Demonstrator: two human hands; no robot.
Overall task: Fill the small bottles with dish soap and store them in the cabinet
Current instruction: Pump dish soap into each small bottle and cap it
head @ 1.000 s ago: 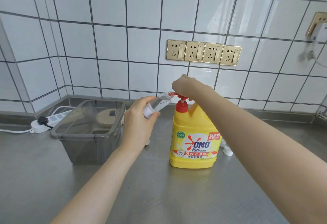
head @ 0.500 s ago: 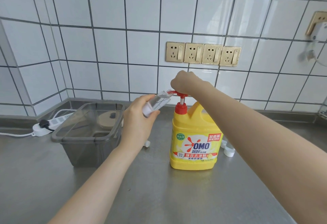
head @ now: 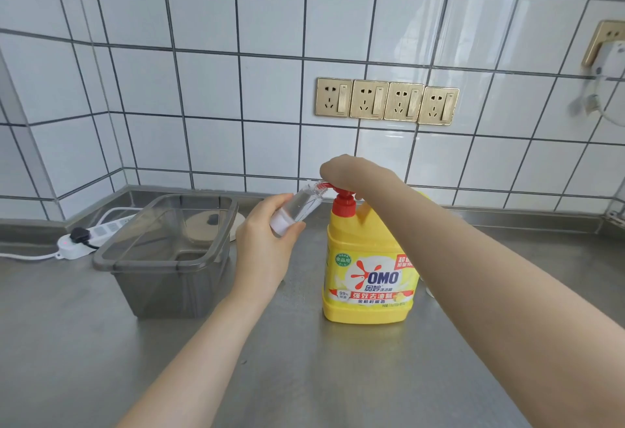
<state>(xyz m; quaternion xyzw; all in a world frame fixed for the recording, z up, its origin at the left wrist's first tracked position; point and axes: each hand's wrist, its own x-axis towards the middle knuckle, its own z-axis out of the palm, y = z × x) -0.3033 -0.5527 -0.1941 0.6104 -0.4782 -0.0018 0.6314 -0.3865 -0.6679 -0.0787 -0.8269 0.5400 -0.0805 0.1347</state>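
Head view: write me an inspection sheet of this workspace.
Surface: steel counter, bare in front.
Job's things: small clear bottle tilted, mouth at the red pump spout of the yellow soap jug.
Clutter: grey bin, a lid behind it.
Grippers: left hand grips the bottle; right hand rests on the pump.
Cables: power strip, plug inserted.
Surroundings: white tiles, gold sockets.

Brushed steel counter (head: 338, 377), glossy wall tiles (head: 209, 89), clear plastic small bottle (head: 297, 206)
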